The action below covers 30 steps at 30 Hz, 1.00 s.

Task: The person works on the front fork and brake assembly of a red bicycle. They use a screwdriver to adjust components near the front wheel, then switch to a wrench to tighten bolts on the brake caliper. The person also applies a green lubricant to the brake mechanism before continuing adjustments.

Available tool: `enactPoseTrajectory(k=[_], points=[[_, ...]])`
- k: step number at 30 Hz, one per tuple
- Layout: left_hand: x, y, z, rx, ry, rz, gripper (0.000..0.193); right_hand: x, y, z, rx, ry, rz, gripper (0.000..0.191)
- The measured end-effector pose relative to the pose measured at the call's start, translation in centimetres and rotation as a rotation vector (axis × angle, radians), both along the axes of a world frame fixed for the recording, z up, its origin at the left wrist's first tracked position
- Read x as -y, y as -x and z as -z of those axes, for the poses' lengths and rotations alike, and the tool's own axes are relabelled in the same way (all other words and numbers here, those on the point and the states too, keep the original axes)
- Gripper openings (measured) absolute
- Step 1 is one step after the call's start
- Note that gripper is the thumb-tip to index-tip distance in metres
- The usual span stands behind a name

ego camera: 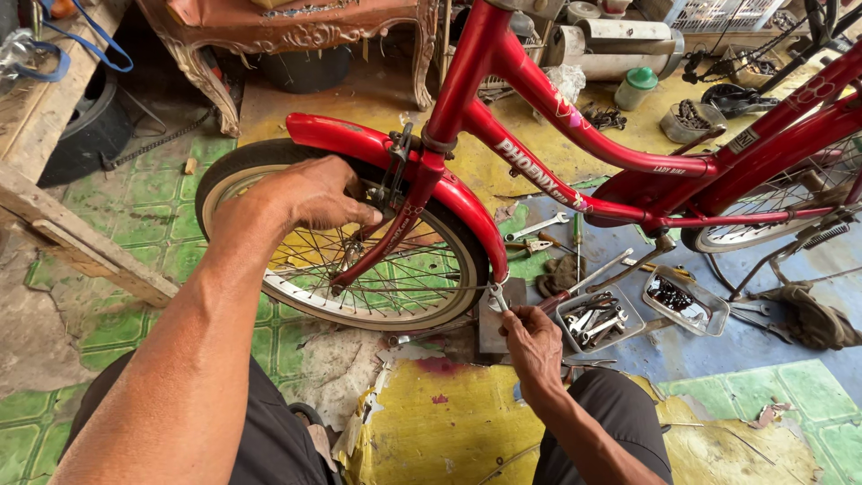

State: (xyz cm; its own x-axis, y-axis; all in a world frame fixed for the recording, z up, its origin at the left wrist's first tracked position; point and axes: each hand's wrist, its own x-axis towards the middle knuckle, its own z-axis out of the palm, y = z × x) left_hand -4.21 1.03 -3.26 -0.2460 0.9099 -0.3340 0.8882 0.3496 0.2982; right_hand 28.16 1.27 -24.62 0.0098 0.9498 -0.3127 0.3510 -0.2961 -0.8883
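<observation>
A red bicycle (539, 108) stands in front of me, its front wheel (269, 180) with a cream-walled tyre and a red mudguard (359, 136). My left hand (310, 193) reaches over the tyre, with its fingers closed at the brake parts beside the red fork (404, 216); what they pinch is hidden. My right hand (530, 337) is lower, beside the wheel's right edge. It grips a small metal wrench (496, 296) whose head points up at the tyre.
Two clear plastic trays (687, 301) of tools and small parts lie on the floor under the frame, with loose wrenches (539, 226) nearby. A carved wooden stool (296, 36) stands behind the wheel. A wooden beam (81, 242) runs along the left. The rear wheel (781, 202) is at the right.
</observation>
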Motion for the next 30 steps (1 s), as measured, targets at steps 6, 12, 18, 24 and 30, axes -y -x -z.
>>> enactPoseTrajectory(k=[6, 12, 18, 24, 30], points=[[0.4, -1.3, -0.7, -0.056, -0.132, 0.01, 0.061, 2.6, 1.9, -5.8, -0.472, -0.097, -0.062, 0.027], [2.3, -2.5, -3.3, -0.168, -0.221, 0.021, 0.08, -0.6, 6.5, -11.3, -0.853, -0.038, -0.109, 0.019], [0.9, 0.7, -5.8, -0.424, -0.297, 0.301, 0.134, -2.3, 9.6, -12.0, -1.094, 0.079, -0.154, 0.018], [-4.9, 4.5, -5.4, -0.081, 0.113, 0.401, 0.122, -2.2, 11.1, -11.8, -1.047, 0.051, -0.099, 0.014], [-8.1, 4.3, -5.6, 0.068, 0.162, 0.502, 0.111, -2.5, 11.2, -11.4, -1.112, 0.089, -0.11, 0.016]])
